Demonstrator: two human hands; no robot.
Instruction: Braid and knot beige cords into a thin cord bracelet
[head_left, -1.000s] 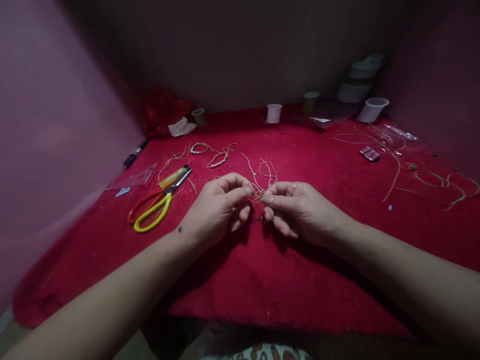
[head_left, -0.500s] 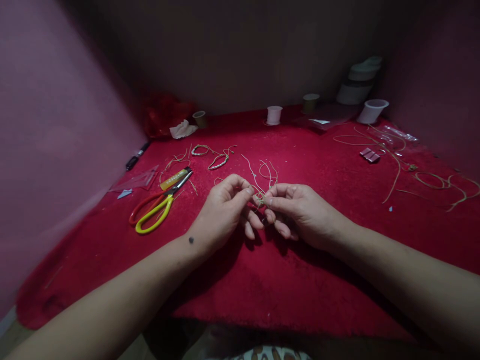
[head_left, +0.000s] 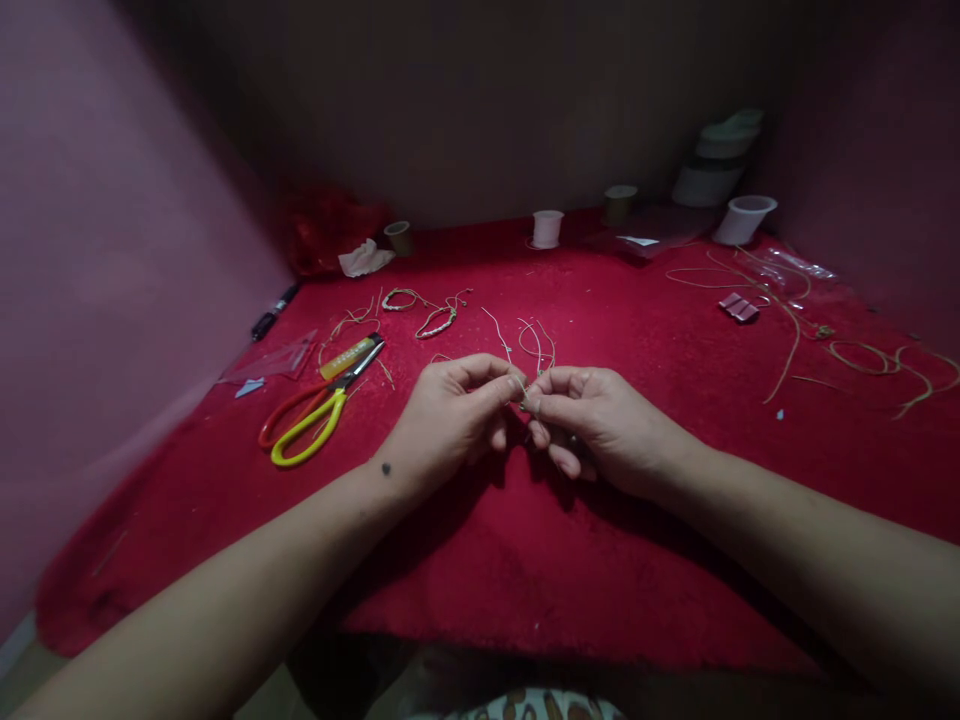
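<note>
Thin tan and pale cord (head_left: 537,345) runs between my fingertips, its loose ends lying on the red cloth beyond. My left hand (head_left: 465,405) pinches the cord between thumb and forefinger. Right beside it, my right hand (head_left: 589,415) is closed in a pinch on the same cord, the other fingers curled below. The two sets of fingertips nearly touch, so the knotted part between them is mostly hidden. Behind my left hand lie two braided cord bracelets (head_left: 438,325). Scissors (head_left: 319,425) with red and yellow handles rest to its left, against a yellow lighter (head_left: 346,358).
Thread spools, one of them white (head_left: 547,229), stand along the back. A white cup (head_left: 745,219) is at back right, near a binder clip (head_left: 739,307) and loose tan cord (head_left: 862,362). A black marker (head_left: 273,314) and crumpled tissue (head_left: 365,258) lie at left.
My left hand has shifted slightly right, closer to my right hand, and its lower fingers have curled in. The cord loop between the fingertips has drawn smaller.
</note>
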